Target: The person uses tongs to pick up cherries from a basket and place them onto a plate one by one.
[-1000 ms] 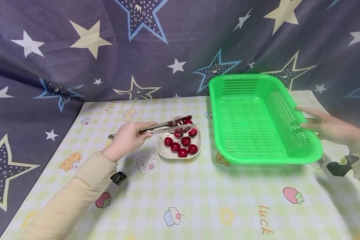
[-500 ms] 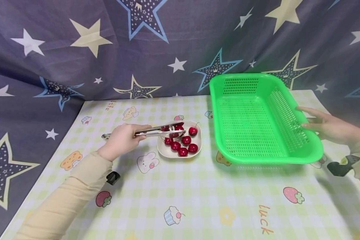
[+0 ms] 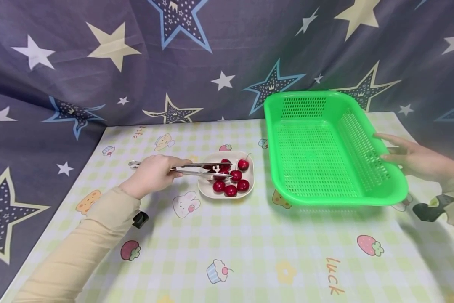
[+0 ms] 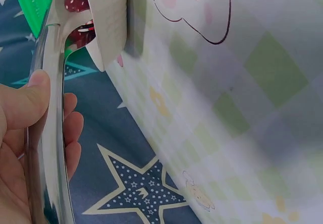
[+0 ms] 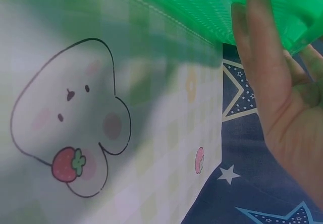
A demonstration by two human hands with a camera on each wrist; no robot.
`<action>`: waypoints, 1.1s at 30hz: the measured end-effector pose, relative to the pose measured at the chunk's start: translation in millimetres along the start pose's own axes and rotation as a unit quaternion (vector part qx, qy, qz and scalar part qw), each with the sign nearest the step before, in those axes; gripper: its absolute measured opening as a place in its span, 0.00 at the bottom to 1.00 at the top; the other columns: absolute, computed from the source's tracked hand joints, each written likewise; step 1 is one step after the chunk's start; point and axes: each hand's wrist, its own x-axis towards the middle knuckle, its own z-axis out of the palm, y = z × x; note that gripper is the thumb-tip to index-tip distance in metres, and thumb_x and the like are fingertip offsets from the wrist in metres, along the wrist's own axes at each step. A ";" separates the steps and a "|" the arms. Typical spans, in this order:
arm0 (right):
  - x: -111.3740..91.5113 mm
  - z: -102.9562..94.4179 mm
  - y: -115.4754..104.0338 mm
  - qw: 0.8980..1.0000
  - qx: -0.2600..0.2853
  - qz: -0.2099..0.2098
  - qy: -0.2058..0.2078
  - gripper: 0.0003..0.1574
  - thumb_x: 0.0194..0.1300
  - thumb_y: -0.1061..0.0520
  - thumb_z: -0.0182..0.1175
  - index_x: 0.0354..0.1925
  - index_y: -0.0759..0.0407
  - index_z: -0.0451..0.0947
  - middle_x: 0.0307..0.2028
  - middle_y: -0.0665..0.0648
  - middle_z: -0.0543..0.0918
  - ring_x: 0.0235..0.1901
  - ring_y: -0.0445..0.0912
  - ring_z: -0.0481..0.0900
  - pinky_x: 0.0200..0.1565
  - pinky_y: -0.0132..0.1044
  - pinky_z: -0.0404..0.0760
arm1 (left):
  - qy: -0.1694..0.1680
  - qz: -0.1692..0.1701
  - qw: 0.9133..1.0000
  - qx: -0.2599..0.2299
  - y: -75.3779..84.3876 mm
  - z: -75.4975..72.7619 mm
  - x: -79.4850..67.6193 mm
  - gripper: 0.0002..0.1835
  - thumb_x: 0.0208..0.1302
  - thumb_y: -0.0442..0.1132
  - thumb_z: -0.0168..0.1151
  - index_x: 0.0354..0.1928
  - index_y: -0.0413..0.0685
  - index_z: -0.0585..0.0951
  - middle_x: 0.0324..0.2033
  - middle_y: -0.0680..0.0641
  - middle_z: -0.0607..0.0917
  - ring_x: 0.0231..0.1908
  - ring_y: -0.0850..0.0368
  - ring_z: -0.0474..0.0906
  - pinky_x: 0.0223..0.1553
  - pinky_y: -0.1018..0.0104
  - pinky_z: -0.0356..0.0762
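My left hand [image 3: 155,174] grips a pair of metal tongs [image 3: 201,164], with thumb and fingers around the arms [image 4: 53,118] in the left wrist view. The tong ends reach over a small white dish [image 3: 207,192] of several dark red cherries [image 3: 230,191]. Some cherries lie between the two tong arms; whether any is pinched I cannot tell. At the right, my right hand [image 3: 414,160] holds the side rim of a large green plastic basket [image 3: 306,158]. Its fingers [image 5: 262,37] meet the basket wall in the right wrist view, where their tips are partly hidden.
The table wears a checked cloth [image 3: 257,240] printed with cartoon figures. A dark curtain [image 3: 227,50] with stars hangs behind it. The basket stands just right of the dish, and a black wrist device [image 3: 139,219] sits below the left sleeve.
The tongs have come back from the dish's far right side toward its left and nearer part. The left hand drew slightly left. Cherries shifted a little; the right hand and basket stay nearly still.
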 end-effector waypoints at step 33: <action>0.8 -1.4 3.5 1.000 0.015 -0.001 -0.006 0.46 0.74 0.56 0.44 0.74 0.38 0.26 0.70 0.74 0.28 0.64 0.79 0.41 0.52 0.75 0.55 | 0.017 -0.127 0.981 -0.146 -24.8 4.4 -36.9 0.27 0.61 0.37 0.63 0.64 0.43 0.72 0.58 0.38 0.77 0.42 0.48 0.77 0.45 0.52 0.73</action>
